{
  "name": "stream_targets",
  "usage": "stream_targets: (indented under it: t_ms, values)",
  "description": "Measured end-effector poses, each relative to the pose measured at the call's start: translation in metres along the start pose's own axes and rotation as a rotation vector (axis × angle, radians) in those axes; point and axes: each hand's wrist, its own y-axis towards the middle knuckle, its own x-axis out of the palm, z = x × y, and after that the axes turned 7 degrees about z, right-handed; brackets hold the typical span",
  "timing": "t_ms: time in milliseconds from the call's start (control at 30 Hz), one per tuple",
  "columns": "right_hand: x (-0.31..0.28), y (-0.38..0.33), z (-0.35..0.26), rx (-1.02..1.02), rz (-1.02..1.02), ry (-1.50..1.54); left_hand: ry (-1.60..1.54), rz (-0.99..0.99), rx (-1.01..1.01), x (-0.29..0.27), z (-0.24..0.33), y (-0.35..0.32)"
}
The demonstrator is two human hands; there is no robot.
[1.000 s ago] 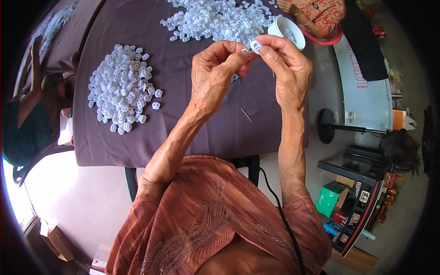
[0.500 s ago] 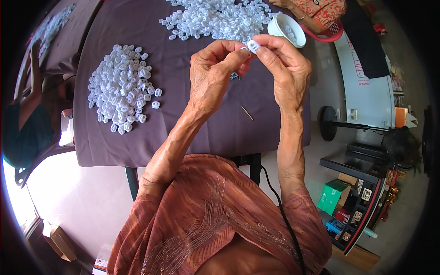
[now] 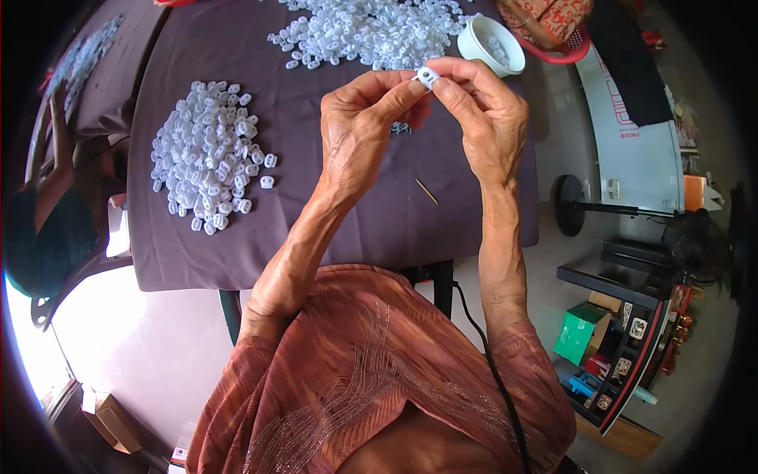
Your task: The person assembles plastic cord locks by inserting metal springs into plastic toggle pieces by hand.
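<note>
Left hand: the left hand (image 3: 359, 126) is raised above the bench in the upper middle of the frame, thumb and forefinger pinching one side of a small white plastic piece (image 3: 427, 77).
Right hand: the right hand (image 3: 485, 118) sits just right of the left, its fingers (image 3: 450, 91) closed on the other side of the same piece.
Piece held: at the meeting point of both hands' fingertips, clear of the bench surface; finer detail too small to tell.
Bench: covered with a dark purple cloth (image 3: 332, 213), filling the upper half of the frame.
Left pile: a heap of small white pieces (image 3: 209, 166) lies on the cloth at upper left, well apart from the hands.
Top pile: a wider scatter of like pieces (image 3: 371, 31) lies along the top edge.
Cup: a white cup (image 3: 491, 46) stands at upper right, near the right hand.
Stick: a thin pale stick (image 3: 426, 192) lies on the cloth between the forearms.
Under hands: a few small dark bits (image 3: 400, 128), partly hidden.
</note>
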Motion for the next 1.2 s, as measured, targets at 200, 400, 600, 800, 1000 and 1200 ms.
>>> stream_targets:
  t_ms: [200, 400, 600, 800, 1000, 1200]
  values:
    - [0.002, -0.001, 0.006, -0.085, 0.009, -0.090, 0.000, 0.013, -0.012, -0.001, -0.003, 0.001]
    - [0.004, 0.000, 0.014, -0.173, 0.016, -0.176, -0.066, 0.026, -0.021, -0.001, -0.014, 0.005]
    - [0.005, -0.001, 0.022, -0.145, 0.031, -0.214, -0.104, 0.052, -0.048, 0.000, -0.023, 0.007]
    - [-0.001, 0.000, 0.024, 0.077, 0.018, -0.061, -0.142, 0.005, -0.091, -0.002, -0.024, 0.009]
    - [-0.003, -0.002, 0.025, 0.101, 0.027, -0.015, -0.137, -0.008, -0.109, -0.002, -0.024, 0.008]
    - [0.002, -0.004, 0.023, -0.076, 0.092, -0.115, -0.119, 0.040, -0.095, 0.002, -0.022, 0.006]
